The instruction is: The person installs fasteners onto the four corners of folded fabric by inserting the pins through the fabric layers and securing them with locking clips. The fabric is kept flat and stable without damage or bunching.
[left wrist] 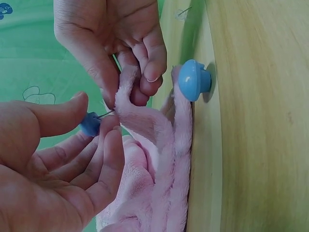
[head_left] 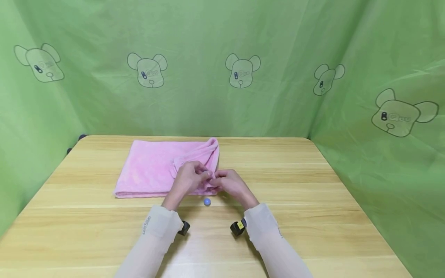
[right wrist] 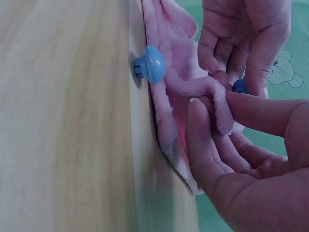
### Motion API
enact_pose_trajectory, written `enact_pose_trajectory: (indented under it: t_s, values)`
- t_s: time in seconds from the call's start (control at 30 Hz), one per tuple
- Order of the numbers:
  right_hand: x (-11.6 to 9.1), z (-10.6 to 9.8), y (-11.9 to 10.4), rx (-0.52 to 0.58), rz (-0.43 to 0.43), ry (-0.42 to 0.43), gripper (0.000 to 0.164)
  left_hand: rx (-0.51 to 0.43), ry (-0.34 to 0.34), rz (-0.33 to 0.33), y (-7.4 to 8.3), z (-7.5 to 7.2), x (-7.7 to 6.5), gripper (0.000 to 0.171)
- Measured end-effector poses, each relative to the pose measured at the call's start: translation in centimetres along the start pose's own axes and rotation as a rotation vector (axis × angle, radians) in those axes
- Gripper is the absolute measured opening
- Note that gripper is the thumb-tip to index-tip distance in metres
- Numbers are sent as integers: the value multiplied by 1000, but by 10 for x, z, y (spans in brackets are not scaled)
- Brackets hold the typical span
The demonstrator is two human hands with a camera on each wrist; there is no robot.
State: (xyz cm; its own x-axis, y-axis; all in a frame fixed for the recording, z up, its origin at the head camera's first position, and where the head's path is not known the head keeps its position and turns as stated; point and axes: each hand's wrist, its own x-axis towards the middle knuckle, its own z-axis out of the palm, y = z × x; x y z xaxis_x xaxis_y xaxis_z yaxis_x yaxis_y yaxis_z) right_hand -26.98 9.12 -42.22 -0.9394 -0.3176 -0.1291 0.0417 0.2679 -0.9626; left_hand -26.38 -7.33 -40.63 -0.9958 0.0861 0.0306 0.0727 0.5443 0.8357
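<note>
My left hand (head_left: 189, 179) pinches a small blue pin (left wrist: 90, 124) between thumb and fingers. Its thin metal needle points at the raised edge of a folded pink plush cloth (head_left: 149, 166); whether the tip has entered the fabric, I cannot tell. With thumb and fingers, my right hand (head_left: 234, 185) pinches that fold of cloth (right wrist: 219, 99) near the corner. On the table just in front of the cloth stands a blue mushroom-shaped cap (head_left: 207, 202), its rounded top and narrower base showing in the left wrist view.
The cloth lies flat on a light wooden table (head_left: 306, 216), its right end lifted and bunched. Green curtains (head_left: 194, 108) with bear-head outlines hang behind and at both sides. Black wrist cameras (head_left: 237, 228) sit below both wrists.
</note>
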Motion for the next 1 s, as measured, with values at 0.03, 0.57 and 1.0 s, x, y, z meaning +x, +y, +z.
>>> enact_pose_trajectory:
  t_s: [0.03,0.57,1.0]
  values:
    - [0,0,0,-6,0,-1,12,1,-1,-1,0,0,0,11]
    - [1,1,1,13,6,8,10,-4,10,16,-1,-1,1,11]
    - [2,1,2,19,8,6,10,20,23,22,-1,0,1,12]
